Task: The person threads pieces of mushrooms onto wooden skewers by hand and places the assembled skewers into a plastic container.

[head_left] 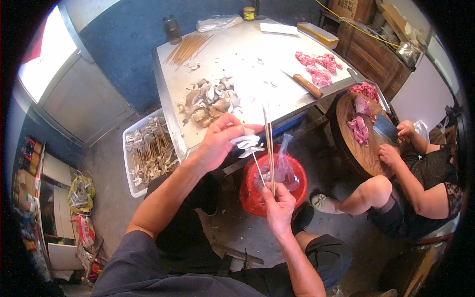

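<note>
My left hand (220,141) pinches pale oyster mushroom pieces (247,144), threaded at the top of a thin bamboo skewer (259,169). In my right hand (280,208) are the lower end of that skewer and a few bare bamboo skewers (270,156) pointing upward. Beyond my left hand, a heap of loose oyster mushrooms (213,101) lies on the table (237,62). A white tub (126,166) on the floor to the left holds many mushroom skewers (151,148). Below my hands stands a red bucket (246,195) with clear plastic bags inside.
Spare skewers (190,48) lie at the table's far left. Raw meat (319,67) and a wooden-handled knife (308,86) are at its right. Another person (420,188) sits right, holding a cleaver (385,129) over a round chopping block (346,141) with meat.
</note>
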Tool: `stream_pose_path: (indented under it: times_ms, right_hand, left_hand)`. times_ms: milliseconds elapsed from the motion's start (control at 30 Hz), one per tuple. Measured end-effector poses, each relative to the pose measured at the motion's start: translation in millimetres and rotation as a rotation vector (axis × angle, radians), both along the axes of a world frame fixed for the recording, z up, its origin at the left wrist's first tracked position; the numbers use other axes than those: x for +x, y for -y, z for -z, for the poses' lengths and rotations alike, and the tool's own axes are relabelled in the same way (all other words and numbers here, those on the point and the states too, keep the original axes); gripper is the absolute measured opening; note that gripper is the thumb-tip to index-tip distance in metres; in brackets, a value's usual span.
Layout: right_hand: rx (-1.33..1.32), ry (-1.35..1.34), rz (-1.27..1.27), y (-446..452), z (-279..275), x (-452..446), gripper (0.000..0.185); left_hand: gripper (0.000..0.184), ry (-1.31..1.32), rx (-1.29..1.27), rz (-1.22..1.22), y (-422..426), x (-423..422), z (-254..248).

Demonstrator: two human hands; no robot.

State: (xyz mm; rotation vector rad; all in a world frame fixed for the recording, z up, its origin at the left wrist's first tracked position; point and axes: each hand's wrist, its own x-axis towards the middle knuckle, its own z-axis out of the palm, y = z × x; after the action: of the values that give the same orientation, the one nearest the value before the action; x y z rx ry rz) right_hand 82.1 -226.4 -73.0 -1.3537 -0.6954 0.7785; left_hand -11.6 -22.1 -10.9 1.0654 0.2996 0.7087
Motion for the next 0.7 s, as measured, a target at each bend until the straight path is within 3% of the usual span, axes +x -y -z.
stream_pose_path:
  times_ms: [133, 200, 233, 300, 333, 400, 433, 500, 700]
  right_hand:
    - [0.035, 0.003, 0.074, -2, 4, 2, 0.011]
    - [0.044, -0.035, 0.077, -2, -2, 3, 0.011]
    - [0.044, -0.036, 0.077, -2, -2, 4, 0.011]
    - [0.025, -0.055, 0.074, -1, -1, 6, 0.011]
    - [0.025, -0.057, 0.075, -1, 1, 5, 0.011]
    - [0.019, -0.018, 0.079, -2, 5, 4, 0.011]
    - [0.019, -0.019, 0.077, -3, 5, 4, 0.011]
    - [0.002, -0.026, 0.032, -2, 5, 3, 0.011]
    - [-0.006, -0.038, 0.017, -3, 8, 1, 0.011]
  left_hand:
    - [0.001, -0.004, 0.014, 0.159, 5, 2, 1]
    - [0.007, -0.109, 0.228, 0.014, -5, -1, -4]
    - [0.012, -0.227, 0.503, -0.193, -15, -5, -9]
    - [0.014, -0.36, 0.697, -0.494, -33, -17, -16]
    - [0.017, -0.459, 0.755, -0.569, -50, -25, -13]
    - [0.017, -0.598, 1.104, -0.649, -67, -37, -8]
    - [0.017, -0.6, 1.105, -0.65, -72, -37, -7]
    - [0.017, -0.664, 1.499, -0.594, -78, -36, -7]
    - [0.013, -0.697, 1.632, -0.564, -83, -26, -12]
